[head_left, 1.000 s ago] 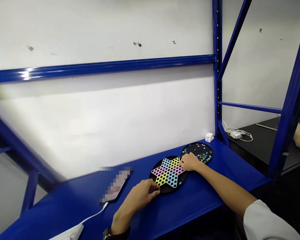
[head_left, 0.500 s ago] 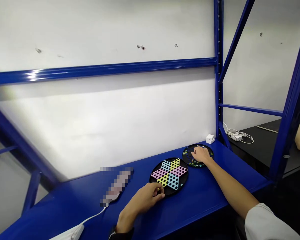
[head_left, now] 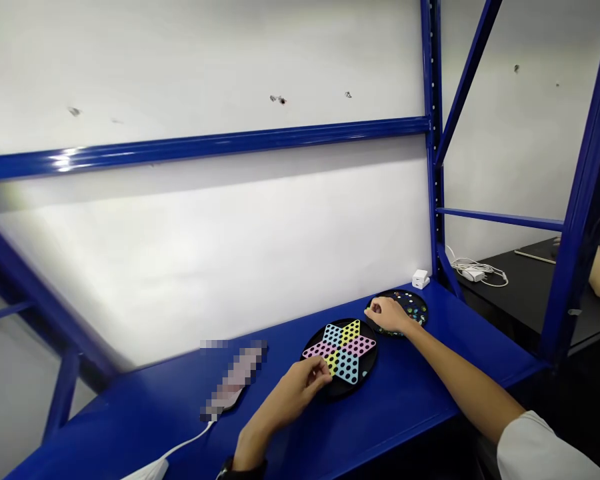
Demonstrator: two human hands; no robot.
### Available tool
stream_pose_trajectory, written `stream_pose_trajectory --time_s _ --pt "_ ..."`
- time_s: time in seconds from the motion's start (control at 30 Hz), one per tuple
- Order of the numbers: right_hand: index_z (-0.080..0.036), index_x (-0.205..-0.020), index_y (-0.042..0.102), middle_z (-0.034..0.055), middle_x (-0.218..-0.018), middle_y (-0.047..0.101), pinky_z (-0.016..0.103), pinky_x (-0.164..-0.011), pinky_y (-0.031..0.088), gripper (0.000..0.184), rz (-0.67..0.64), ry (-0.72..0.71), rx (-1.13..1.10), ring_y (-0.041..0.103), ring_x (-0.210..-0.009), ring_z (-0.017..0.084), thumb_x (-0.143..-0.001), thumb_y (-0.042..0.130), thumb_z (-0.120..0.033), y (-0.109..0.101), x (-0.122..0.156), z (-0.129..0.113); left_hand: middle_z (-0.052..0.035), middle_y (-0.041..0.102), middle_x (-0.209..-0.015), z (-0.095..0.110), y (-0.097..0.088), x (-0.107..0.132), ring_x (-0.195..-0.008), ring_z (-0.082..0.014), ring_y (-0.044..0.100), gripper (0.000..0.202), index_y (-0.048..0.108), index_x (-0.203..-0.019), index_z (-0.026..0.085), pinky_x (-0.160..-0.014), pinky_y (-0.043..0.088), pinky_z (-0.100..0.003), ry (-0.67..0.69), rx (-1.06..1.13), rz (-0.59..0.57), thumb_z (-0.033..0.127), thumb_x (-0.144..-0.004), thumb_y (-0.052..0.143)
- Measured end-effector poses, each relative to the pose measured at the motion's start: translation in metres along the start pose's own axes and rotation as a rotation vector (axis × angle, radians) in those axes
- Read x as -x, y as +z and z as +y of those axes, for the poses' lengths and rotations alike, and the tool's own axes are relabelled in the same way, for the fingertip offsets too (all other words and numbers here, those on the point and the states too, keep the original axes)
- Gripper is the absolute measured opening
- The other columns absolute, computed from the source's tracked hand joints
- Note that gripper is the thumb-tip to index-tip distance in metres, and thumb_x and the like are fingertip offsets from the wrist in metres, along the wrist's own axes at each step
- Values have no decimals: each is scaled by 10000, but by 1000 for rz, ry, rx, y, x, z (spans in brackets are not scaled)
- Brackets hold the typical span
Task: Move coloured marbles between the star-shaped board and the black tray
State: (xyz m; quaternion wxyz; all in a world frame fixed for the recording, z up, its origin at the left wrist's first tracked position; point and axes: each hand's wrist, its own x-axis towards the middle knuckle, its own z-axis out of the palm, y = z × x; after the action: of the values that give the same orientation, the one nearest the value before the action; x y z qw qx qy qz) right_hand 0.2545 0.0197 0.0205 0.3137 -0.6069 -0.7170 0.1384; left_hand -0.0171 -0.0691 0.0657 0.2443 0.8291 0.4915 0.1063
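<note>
Three pastel colours, blue, yellow and pink, patch the star board (head_left: 341, 349).

On the blue worktop (head_left: 145, 400) I saw a round star board (head_left: 347, 362). Behind it to the right sat a black tray (head_left: 416, 301) of small pieces (head_left: 416, 312), then a white charger block (head_left: 420, 279). Left of the star board lay a blurred flat device (head_left: 239, 377), its white cable (head_left: 187, 443) reaching a white box (head_left: 151, 470).

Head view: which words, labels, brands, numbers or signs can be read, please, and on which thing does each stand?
No text can be read anywhere.
Phone: pixelated, nothing readable.
White adapter: any marking is too small to read.
Star-patterned board: coloured sections and dark holes, no lettering visible.
</note>
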Motion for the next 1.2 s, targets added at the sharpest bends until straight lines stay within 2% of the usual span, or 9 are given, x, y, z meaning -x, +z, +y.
stream_pose_trajectory --time_s 0.17,0.23,0.4,0.53,0.73,0.83,0.93,1.03,1.2 --pt "-146 -663 648 -21 -583 547 225 -539 311 429 -270 -203 -383 452 -569 102 -864 544 -511 13 5 -20 -23 669 -851 17 -1 -34 -766 -161 590 328 586 -869 200 -696 443 -259 105 5 168 476 -920 418" --pt "-141 -667 651 -29 -559 525 219 -518 307 445 -351 -221 -516 427 -541 94 -860 542 -526 18 7 -26 -27 685 -896 23 0 -52 -813 -175 614 291 602 -917 208 -722 447 -275 123 -61 228 449 -915 439" --pt "-139 -638 621 -26 -551 537 208 -491 304 412 -338 -178 -582 413 -508 82 -871 532 -467 26 7 -24 -25 697 -953 28 8 -84 -859 -181 635 193 613 -945 225 -725 438 -281 176 -233 263 350 -914 470" --pt "-144 -738 684 7 -643 635 218 -551 368 309 -283 -164 -418 524 -594 116 -866 549 -391 23 1 -12 -21 680 -1002 18 17 -86 -910 -182 632 198 605 -977 235 -763 449 -281 151 -249 296 385 -911 495" --pt "-193 -850 697 56 -923 701 272 -750 393 217 40 32 199 604 -856 177 -884 539 -338 3 -5 19 -12 652 -1075 0 18 -77 -875 -165 635 260 599 -1045 246 -763 471 -281 89 -169 378 437 -893 508" --pt "-197 -880 692 76 -1008 679 328 -856 372 176 40 105 368 585 -984 218 -879 532 -271 -2 -6 35 -20 647 -1108 -3 18 -76 -925 -176 631 300 604 -1061 248 -804 472 -292 102 -168 385 469 -906 472" --pt "-190 -883 697 101 -1059 662 380 -898 355 192 1 143 444 564 -1041 250 -881 513 -245 1 -6 43 -65 608 -1255 -9 24 -80 -1149 -241 560 398 597 -1168 243 -956 427 -365 73 -268 347 503 -896 467" --pt "-186 -918 699 114 -1086 653 395 -901 357 209 -20 141 456 555 -1053 260 -887 502 -248 3 -6 44 -113 454 -1474 -22 33 -84 -1365 -300 386 595 494 -1365 227 -1105 297 -473 -37 -325 231 577 -887 440" --pt "-178 -1058 683 134 -1133 622 437 -951 337 305 24 87 405 525 -1093 272 -944 426 -295 1 -5 34 -129 248 -1594 -35 42 -86 -1471 -318 199 764 341 -1495 200 -1177 118 -554 -76 -297 110 671 -894 336"
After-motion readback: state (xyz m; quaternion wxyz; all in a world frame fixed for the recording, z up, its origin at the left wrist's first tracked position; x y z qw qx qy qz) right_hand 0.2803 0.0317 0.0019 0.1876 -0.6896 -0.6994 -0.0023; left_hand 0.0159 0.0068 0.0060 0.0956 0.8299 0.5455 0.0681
